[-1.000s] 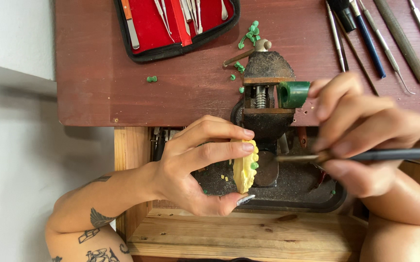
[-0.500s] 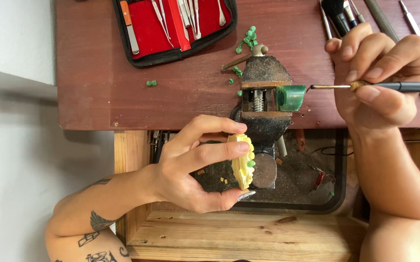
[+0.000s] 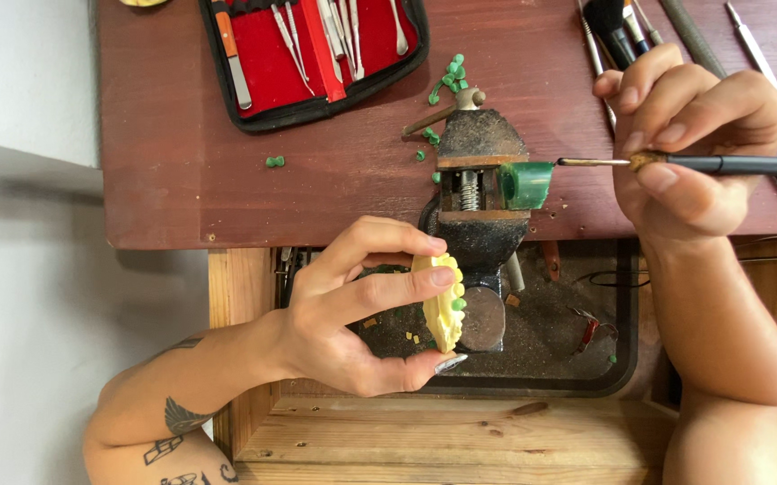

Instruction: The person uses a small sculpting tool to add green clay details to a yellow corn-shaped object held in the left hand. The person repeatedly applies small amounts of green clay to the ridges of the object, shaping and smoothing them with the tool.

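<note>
My left hand (image 3: 361, 305) holds a yellow dental cast (image 3: 443, 301) between thumb and fingers, with small green wax pieces on its teeth. It hovers over a dark tray (image 3: 568, 382) below the table edge. My right hand (image 3: 693, 153) grips a thin black-handled wax tool (image 3: 729, 164) like a pen. The tool's metal tip touches a green wax block (image 3: 526, 184) clamped in a small rusty bench vise (image 3: 478, 189) at the edge of the red-brown table (image 3: 227, 189).
An open black case with red lining (image 3: 307, 54) holds several metal instruments at the table's back. Green wax crumbs (image 3: 449, 76) lie near the vise. More brushes and tools (image 3: 640, 27) lie at the back right. A wooden frame (image 3: 460, 440) surrounds the tray.
My right hand has lifted the tool from beside the cast up to the green wax block in the vise. The left hand keeps the cast almost still.
</note>
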